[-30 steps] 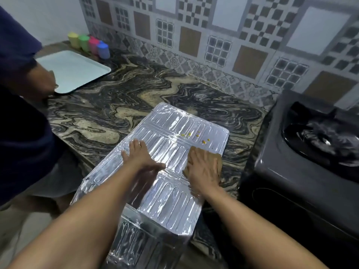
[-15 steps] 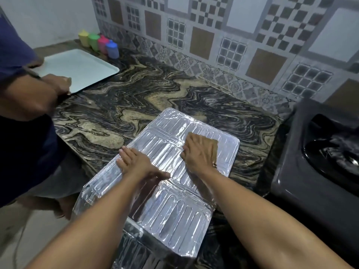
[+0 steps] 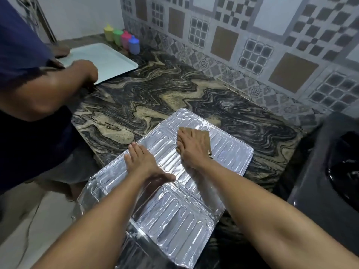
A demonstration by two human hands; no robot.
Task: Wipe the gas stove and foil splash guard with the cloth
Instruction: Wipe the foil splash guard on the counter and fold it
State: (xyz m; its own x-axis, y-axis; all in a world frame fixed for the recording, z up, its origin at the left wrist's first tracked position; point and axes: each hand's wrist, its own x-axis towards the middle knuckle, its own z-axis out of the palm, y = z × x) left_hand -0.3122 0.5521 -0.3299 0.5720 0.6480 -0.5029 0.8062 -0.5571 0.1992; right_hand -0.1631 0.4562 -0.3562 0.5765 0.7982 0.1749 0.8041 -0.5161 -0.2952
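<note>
The right hand [image 3: 194, 150] lies flat, fingers straight and spread, pressing a brown folded cloth [image 3: 204, 135] against the far panel of the silver ribbed foil splash guard [image 3: 174, 216]; only the far edge and right side of the cloth show past the fingers. The left hand [image 3: 143, 162] also lies flat and relaxed, palm down on the guard's left part with the thumb stretched out to the right, grasping nothing. The guard lies unfolded across the near edge of the dark swirled marble-pattern countertop [image 3: 155, 98], its near panels hanging past that edge (one folds down below the forearms). At the right, just beside the guard but apart from it, stands the black glossy gas stove [image 3: 330, 171], only partly in view. A wall of patterned grey, white and brown tiles [image 3: 252, 45] rises behind the counter. At the far left a second person in a dark blue top [image 3: 21, 61] leans in, one hand [image 3: 87, 69] at the edge of a pale blue rectangular tray [image 3: 108, 59]; whether it grips the tray I cannot tell. Behind the tray, four small plastic cups [image 3: 122, 38] (yellow, green, pink, blue) stand in a row near the wall.
</note>
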